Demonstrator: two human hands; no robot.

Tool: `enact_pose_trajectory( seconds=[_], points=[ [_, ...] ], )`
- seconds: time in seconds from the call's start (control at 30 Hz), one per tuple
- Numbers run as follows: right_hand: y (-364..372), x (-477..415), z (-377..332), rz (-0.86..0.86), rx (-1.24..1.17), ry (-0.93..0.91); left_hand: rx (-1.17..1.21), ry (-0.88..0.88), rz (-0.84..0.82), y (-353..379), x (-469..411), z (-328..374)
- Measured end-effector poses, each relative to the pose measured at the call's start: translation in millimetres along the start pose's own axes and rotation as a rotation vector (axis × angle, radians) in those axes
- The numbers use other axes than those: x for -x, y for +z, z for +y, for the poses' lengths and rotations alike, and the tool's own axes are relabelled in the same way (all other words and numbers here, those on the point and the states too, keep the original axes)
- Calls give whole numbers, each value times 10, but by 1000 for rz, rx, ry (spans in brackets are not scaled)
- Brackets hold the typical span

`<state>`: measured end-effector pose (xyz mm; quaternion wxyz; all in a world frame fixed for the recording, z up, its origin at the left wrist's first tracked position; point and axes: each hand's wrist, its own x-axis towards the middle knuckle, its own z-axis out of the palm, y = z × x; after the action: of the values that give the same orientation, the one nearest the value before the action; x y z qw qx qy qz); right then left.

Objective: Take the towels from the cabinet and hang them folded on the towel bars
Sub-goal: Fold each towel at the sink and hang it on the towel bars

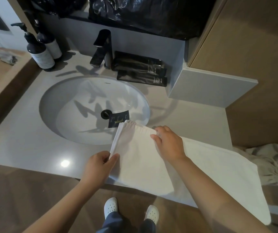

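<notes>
As the counter (17, 140) carries the towel (140, 162), draped over its front edge by the sink (59, 106), folding looks under way: the left hand (99, 165) pinches the near corner, the right hand (168, 145) grips the far edge. Next, I'd guess, another fold, keeping edges square.

Dim overhead light leaves a glare spot on the glossy grey countertop (25, 140) lower left and soft shadows across the white oval basin (59, 106); frame edges bend.
</notes>
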<state>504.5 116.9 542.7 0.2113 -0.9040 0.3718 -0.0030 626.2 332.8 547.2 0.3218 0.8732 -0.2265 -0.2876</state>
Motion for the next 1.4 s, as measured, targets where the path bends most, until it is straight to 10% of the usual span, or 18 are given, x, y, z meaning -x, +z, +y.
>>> enact_pose_trajectory(
  seconds=[0.93,1.2,1.4],
  points=[
    [259,405,-233,314,-110,-45,-426,34,-15,-25,92,-110],
    [490,758,-121,-5,228,-47,-574,8,10,-12,115,-76],
    [488,754,-143,-23,241,-33,-470,558,142,148,189,208]
  ],
)
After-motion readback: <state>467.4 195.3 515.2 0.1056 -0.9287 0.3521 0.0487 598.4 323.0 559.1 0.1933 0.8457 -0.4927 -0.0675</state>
